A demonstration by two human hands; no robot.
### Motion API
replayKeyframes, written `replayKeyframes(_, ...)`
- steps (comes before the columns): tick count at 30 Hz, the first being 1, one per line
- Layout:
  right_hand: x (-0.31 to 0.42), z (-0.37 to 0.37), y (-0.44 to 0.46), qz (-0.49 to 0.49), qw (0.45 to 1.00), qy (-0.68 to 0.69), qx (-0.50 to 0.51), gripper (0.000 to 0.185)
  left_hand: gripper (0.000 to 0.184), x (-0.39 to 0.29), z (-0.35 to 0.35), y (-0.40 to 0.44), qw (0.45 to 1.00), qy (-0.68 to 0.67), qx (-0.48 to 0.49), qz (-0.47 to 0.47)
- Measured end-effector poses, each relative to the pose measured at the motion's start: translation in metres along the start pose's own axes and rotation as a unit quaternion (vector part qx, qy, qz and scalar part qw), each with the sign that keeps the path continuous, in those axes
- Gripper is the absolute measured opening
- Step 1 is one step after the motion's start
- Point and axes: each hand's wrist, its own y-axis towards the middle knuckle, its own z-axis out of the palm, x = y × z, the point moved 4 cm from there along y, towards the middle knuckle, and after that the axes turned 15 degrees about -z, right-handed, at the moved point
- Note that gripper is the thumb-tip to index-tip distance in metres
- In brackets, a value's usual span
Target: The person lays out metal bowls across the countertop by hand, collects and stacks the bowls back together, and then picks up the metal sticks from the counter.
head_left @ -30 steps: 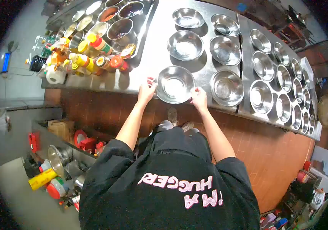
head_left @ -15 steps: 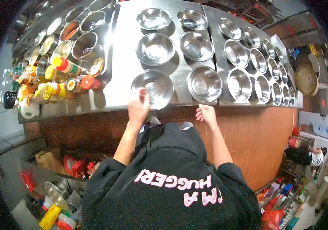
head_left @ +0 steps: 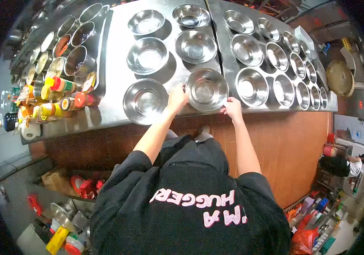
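Both my hands grip one round metal bowl [head_left: 207, 90] by its rim, near the front edge of the steel counter [head_left: 109, 111]. My left hand [head_left: 177, 99] is closed on the bowl's left side, and my right hand [head_left: 233, 108] pinches its lower right rim. Just left of my left hand rests another metal bowl [head_left: 145, 101]. Behind the gripped bowl stands a similar bowl [head_left: 196, 46], with a further one [head_left: 148, 55] to its left. Whether the gripped bowl touches the counter cannot be made out.
More metal bowls [head_left: 252, 87] stand in rows on the right. Sauce bottles [head_left: 58, 84] and a tray of pots [head_left: 75, 59] occupy the left end. A person [head_left: 354, 165] is at the far right. Red goods [head_left: 305, 238] lie low at the right.
The view has shifted right along the counter. My hands have let go of the front-left bowl and taken hold of the one to its right.
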Motion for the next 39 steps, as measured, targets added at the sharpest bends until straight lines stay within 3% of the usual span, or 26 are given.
replayKeyframes(1,0.000,-0.003,0.001,-0.002,1.000,0.007,0.003,0.016,0.035,0.006,0.000,0.003,1.000,0.005,-0.006,0.000)
replayKeyframes(3,-0.010,-0.002,-0.010,0.129,0.980,0.079,0.132,0.013,0.028,0.006,-0.003,0.000,0.976,0.172,-0.101,0.091)
replayKeyframes(5,-0.003,-0.003,-0.021,0.117,0.977,0.089,0.154,0.011,0.022,0.004,-0.009,-0.023,0.969,0.159,-0.136,0.135)
replayKeyframes(7,0.014,-0.009,-0.025,-0.004,0.987,0.076,0.142,0.015,0.015,-0.020,-0.025,-0.060,0.976,0.124,-0.096,0.149)
replayKeyframes(8,0.039,-0.017,-0.033,-0.042,0.988,0.096,0.110,0.019,0.012,-0.035,-0.032,-0.081,0.981,0.161,-0.057,0.089)
replayKeyframes(9,0.029,-0.022,-0.030,-0.249,0.965,0.031,0.076,0.026,0.012,-0.027,-0.036,-0.083,0.981,0.164,-0.061,0.087)
replayKeyframes(11,0.074,-0.037,-0.040,-0.359,0.932,-0.025,0.036,0.030,0.010,-0.025,-0.043,-0.095,0.913,0.168,-0.122,0.351)
replayKeyframes(13,0.112,-0.039,-0.051,-0.478,0.878,-0.001,-0.013,0.033,0.009,-0.032,-0.045,-0.112,0.904,0.127,-0.152,0.379)
replayKeyframes(14,0.132,-0.042,-0.060,-0.521,0.850,-0.071,-0.040,0.031,0.008,-0.032,-0.048,-0.117,0.887,0.096,-0.198,0.406)
replayKeyframes(15,0.144,-0.039,-0.064,-0.522,0.849,-0.070,-0.040,0.031,0.008,-0.031,-0.052,-0.121,0.865,0.065,-0.242,0.433)
replayKeyframes(17,0.168,-0.040,-0.081,-0.611,0.774,-0.100,-0.131,0.026,0.010,-0.030,-0.054,-0.121,0.858,0.049,-0.258,0.441)
replayKeyframes(23,0.174,-0.042,-0.095,-0.619,0.754,-0.104,-0.193,0.024,0.016,-0.051,-0.060,-0.132,0.850,-0.026,-0.261,0.456)
replayKeyframes(26,0.158,-0.042,-0.086,-0.528,0.823,-0.072,-0.197,0.030,0.017,-0.068,-0.068,-0.145,0.775,0.066,-0.264,0.570)
replayKeyframes(27,0.149,-0.040,-0.085,-0.528,0.823,-0.073,-0.195,0.030,0.017,-0.077,-0.073,-0.151,0.776,0.064,-0.265,0.568)
replayKeyframes(29,0.092,-0.040,-0.071,-0.431,0.882,0.014,-0.192,0.031,0.015,-0.096,-0.069,-0.158,0.825,0.152,-0.113,0.532)
replayKeyframes(30,0.051,-0.043,-0.051,-0.425,0.880,-0.076,-0.199,0.022,0.011,-0.109,-0.068,-0.163,0.820,0.203,-0.085,0.528)
replayKeyframes(31,0.064,-0.032,-0.053,-0.248,0.947,0.192,-0.069,0.018,0.008,-0.127,-0.062,-0.172,0.824,0.247,-0.055,0.508)
replayKeyframes(33,0.068,-0.018,-0.046,-0.204,0.939,0.277,-0.028,0.015,0.013,-0.152,-0.056,-0.173,0.850,0.227,0.034,0.474)
replayKeyframes(35,0.076,-0.003,-0.044,-0.103,0.941,0.319,0.055,0.013,0.019,-0.169,-0.045,-0.157,0.882,0.232,0.060,0.405)
replayKeyframes(37,0.067,0.007,-0.047,0.039,0.936,0.339,0.085,0.022,0.025,-0.186,-0.031,-0.142,0.876,0.239,0.020,0.418)
replayKeyframes(38,0.064,0.007,-0.047,0.041,0.938,0.332,0.092,0.022,0.029,-0.199,-0.026,-0.139,0.914,0.263,0.089,0.295)
replayKeyframes(39,0.059,0.014,-0.051,0.093,0.894,0.409,0.158,0.028,0.035,-0.204,-0.014,-0.123,0.922,0.229,0.173,0.259)
